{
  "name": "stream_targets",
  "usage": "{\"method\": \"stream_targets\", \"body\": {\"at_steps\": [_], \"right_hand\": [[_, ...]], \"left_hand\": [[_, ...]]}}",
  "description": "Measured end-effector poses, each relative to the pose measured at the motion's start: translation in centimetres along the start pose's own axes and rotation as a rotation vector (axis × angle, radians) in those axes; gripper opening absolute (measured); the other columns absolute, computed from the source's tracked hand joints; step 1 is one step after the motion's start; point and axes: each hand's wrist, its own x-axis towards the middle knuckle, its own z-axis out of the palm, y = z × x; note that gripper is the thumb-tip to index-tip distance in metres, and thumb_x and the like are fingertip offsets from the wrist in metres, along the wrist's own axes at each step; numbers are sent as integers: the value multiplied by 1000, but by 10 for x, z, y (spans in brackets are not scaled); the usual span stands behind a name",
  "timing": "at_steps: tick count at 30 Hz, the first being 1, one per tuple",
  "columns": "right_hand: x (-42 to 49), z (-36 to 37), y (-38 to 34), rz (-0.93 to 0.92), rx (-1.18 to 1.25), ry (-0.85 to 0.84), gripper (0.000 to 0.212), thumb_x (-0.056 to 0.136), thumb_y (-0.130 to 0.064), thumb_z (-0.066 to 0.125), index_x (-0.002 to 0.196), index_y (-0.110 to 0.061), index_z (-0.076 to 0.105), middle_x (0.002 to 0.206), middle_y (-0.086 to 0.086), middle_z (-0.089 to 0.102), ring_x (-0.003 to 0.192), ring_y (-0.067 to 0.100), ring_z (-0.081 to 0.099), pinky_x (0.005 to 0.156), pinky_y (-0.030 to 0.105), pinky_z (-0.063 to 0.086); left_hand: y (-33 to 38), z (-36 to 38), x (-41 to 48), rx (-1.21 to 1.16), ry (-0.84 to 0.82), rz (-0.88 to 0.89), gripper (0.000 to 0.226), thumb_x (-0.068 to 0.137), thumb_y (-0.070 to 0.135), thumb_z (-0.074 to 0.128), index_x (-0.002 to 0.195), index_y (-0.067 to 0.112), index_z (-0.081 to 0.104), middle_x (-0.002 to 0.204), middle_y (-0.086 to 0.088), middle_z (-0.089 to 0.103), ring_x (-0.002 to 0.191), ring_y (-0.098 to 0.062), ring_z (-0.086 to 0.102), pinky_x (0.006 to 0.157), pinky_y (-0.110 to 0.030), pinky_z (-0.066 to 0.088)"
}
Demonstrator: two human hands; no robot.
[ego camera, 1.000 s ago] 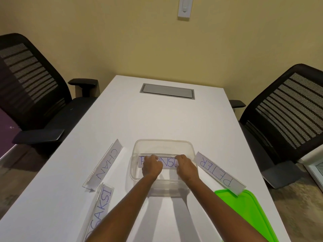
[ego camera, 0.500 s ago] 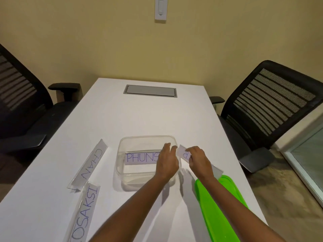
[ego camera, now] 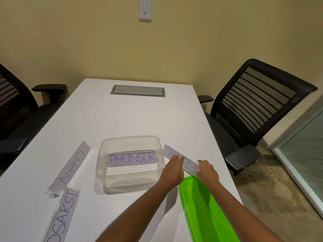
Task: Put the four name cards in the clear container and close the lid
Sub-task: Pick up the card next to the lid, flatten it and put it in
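— What's the surface, and the room round it?

— A long white bench (ego camera: 132,119) running to a yellow wall (ego camera: 87,41) with a white switch (ego camera: 145,7). A grey hatch (ego camera: 137,90) sits near the far edge. One black mesh chair (ego camera: 262,102) stands at the right edge, another chair (ego camera: 14,105) at the left.

— Count the things.

— One clear container (ego camera: 100,163) in the middle of the near half, open. One green lid (ego camera: 206,206) by the near right corner. Four name cards: the PHUNSUK card (ego camera: 132,158) stands inside the container, the CHAN card (ego camera: 70,167) and the OSAKSI card (ego camera: 63,217) lie toward the left edge, and the PETER card (ego camera: 189,165) is just beside the container's right wall.

— The hands?

— Two. The left hand (ego camera: 172,172) lays fairly straight fingers on the PETER card; the right hand (ego camera: 208,172) curls round its near end.
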Motion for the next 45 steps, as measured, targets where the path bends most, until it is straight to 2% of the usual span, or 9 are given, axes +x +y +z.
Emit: {"method": "stream_targets", "body": {"at_steps": [8,17,22,27,31,33,37,41,45], "right_hand": [[13,2,11,-13,119,-112,38,87,-19,55,122,-5,50,126,17,57,119,32,54,94,37,46],[22,5,19,-25,190,-67,26,83,-10,53,106,-5,63,115,15,67,108,32,59,82,34,48],[20,0,28,-29,279,-44,27,83,-12,57,109,-6,64,114,14,68,104,32,60,81,33,46],[15,-10,31,31,549,-28,22,80,-12,62,100,-3,68,100,17,71,75,25,58,66,31,46],[5,-20,26,71,875,-96,20,84,-4,64,103,2,67,89,18,66,75,28,62,74,40,56],[-4,-25,20,77,1020,-160,15,86,-1,62,100,1,67,87,16,65,72,25,62,63,31,57],[-23,-32,7,81,1224,-276,15,88,2,58,79,-9,63,71,6,63,60,11,60,45,13,54],[-40,-36,-6,45,1314,-377,15,89,4,54,88,-8,63,76,7,64,66,13,61,47,13,55],[-54,-41,-16,-24,1268,-428,17,90,-5,59,107,-2,62,86,9,65,71,13,61,53,13,56]], "left_hand": [[9,28,21,-258,-185,-288,50,96,17,43,140,-3,35,148,-18,39,137,-25,38,111,-32,31],[9,42,40,-633,-145,-566,55,94,17,47,145,3,31,147,-18,43,134,-30,44,112,-34,37],[9,40,44,-702,-100,-606,55,93,16,47,145,4,31,144,-17,47,130,-29,47,108,-33,38],[19,35,48,-867,-52,-641,57,94,18,48,144,-1,29,136,-21,49,122,-34,53,104,-39,45],[32,31,45,-1006,-36,-632,46,95,21,50,133,-3,38,112,-24,56,94,-29,57,73,-28,43],[37,26,42,-1052,-14,-612,31,94,22,51,117,2,45,91,-10,53,79,-20,53,64,-24,41],[39,14,33,-1136,46,-558,30,91,13,56,120,9,52,102,-5,58,86,-17,58,68,-21,48],[35,1,18,-1193,57,-526,39,85,-2,61,123,-2,54,100,-12,62,66,-10,60,44,-10,51],[30,-14,5,-1245,76,-547,49,80,2,68,126,-5,52,108,-19,66,75,-21,64,54,-21,53]]}}
